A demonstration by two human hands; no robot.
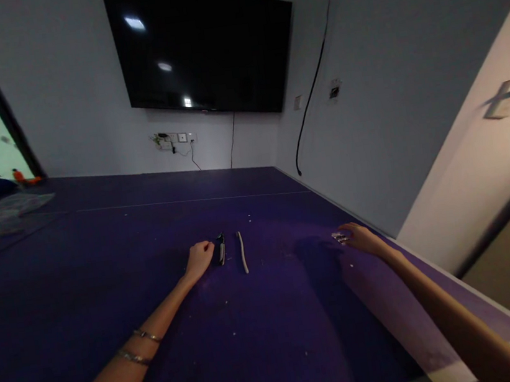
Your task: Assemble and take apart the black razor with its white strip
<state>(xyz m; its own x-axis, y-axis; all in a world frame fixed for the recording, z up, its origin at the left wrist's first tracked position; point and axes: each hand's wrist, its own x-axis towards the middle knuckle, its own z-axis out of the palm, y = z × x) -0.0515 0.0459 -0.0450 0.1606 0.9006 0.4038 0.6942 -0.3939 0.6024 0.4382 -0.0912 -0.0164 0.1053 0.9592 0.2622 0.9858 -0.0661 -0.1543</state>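
Off-white slender, slightly curved stick point(243, 253)

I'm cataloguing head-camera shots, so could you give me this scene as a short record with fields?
surface: purple tabletop-like area
left hand: fingers curled, just left of the dark-and-white item
dark-and-white item: small, narrow; exact kind unclear
pale stick: slender, slightly bent, right of that item
right hand: at the small shiny item; grip unclear
wall: large dark screen
right of screen: hanging black cable
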